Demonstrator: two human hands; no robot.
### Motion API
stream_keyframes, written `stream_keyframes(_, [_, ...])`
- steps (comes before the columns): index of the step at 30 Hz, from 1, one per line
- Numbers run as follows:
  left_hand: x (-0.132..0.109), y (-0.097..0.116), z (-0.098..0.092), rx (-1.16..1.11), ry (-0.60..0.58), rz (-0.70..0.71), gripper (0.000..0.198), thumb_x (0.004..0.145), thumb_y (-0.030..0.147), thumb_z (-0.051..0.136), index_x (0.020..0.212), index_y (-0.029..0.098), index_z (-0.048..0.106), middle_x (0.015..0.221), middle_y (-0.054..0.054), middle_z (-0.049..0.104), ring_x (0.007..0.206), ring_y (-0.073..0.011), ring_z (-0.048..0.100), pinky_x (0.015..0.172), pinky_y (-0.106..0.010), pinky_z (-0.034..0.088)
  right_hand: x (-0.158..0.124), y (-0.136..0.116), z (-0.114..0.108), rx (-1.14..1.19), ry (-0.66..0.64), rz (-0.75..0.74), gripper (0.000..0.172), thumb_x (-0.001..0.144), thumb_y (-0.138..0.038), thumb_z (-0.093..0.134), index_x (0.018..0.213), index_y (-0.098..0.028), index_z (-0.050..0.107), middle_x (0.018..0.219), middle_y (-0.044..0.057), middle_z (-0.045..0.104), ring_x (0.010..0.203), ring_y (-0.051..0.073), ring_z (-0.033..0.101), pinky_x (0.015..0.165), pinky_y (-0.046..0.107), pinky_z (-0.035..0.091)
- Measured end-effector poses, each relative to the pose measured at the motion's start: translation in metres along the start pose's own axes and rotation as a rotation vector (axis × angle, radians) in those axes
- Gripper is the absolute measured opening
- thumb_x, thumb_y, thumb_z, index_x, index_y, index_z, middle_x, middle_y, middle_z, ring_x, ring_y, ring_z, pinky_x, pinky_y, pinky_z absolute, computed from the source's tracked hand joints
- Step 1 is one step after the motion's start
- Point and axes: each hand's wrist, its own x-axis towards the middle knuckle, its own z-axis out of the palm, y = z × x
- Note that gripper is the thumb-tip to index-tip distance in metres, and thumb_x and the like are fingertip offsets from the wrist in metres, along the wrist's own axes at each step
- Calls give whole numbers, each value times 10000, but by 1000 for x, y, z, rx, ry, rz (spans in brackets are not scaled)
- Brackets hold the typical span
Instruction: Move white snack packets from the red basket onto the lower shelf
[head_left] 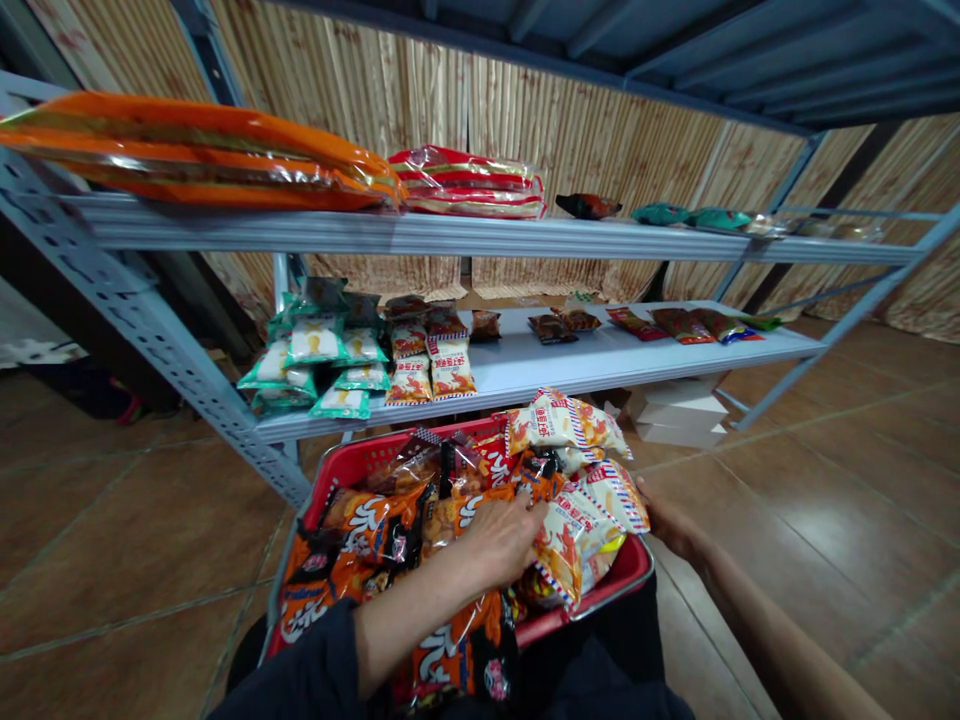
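Loads of orange bags (450, 645) are left in the red basket (536, 630). A white bag (574, 540) at its right is pinched by the left hand (501, 540); the right hand's (670, 520) grip can't be told. Similar white bags (451, 368) are already stacked behind the basket, on the shelf (517, 365).

Left hand (506, 545) touching white snack bag (571, 535), right hand (670, 522) beside red basket (536, 628), shelves (517, 374) behind

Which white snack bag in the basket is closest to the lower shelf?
The white bag at the basket's far right corner; the other white bags lie nearer the person's left hand.
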Motion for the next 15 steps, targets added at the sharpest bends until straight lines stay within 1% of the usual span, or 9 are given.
stream_keyframes(4, [3,-3,-1,-31,10,-25,356,730,231,445,1072,208,540,1020,-95,568,825,-224,597,652,-308,453,8,5,-6,-3,-20,-16,536,722,-624,479,999,-183,607,926,64,679,803,176,602,712,283,436])
stream_keyframes(7, [4,-3,-1,-63,29,-31,331,779,323,404,1041,194,560,989,-98,576,815,-225,593,666,-320,454,6,5,-12,6,16,-32,502,706,-614,508,936,-184,631,896,53,681,731,147,588,631,244,420])
stream_keyframes(9, [5,0,0,-71,77,-31,412,783,446,393,1059,190,559,1009,-108,575,854,-246,580,711,-350,449,2,3,-15,23,53,-29,475,698,-605,526,894,-187,641,881,48,680,709,136,584,609,231,418])
stream_keyframes(11, [6,6,1,-59,139,-17,553,738,561,413,1121,182,535,1078,-130,559,959,-284,538,809,-396,413,-3,0,-15,47,75,-20,446,688,-586,554,872,-190,642,854,44,680,695,133,586,609,231,430])
stream_keyframes(12, [7,10,1,-49,152,-7,642,701,608,434,1168,173,508,1106,-143,551,1007,-303,510,857,-418,383,-6,-1,-15,61,82,-14,432,683,-575,569,863,-189,640,835,44,679,687,134,587,612,236,440])
stream_keyframes(13, [8,14,2,-39,144,-1,736,658,640,462,1218,162,470,1119,-155,548,1039,-320,487,892,-437,353,-8,-2,-14,78,85,-11,420,680,-564,581,858,-188,636,821,45,677,681,136,590,618,243,451])
stream_keyframes(15, [11,22,4,-30,94,-9,878,592,644,522,1297,140,382,1102,-174,560,1050,-338,476,921,-459,318,-11,-3,-12,113,76,-8,400,680,-542,598,860,-186,626,812,49,674,677,141,596,636,261,473])
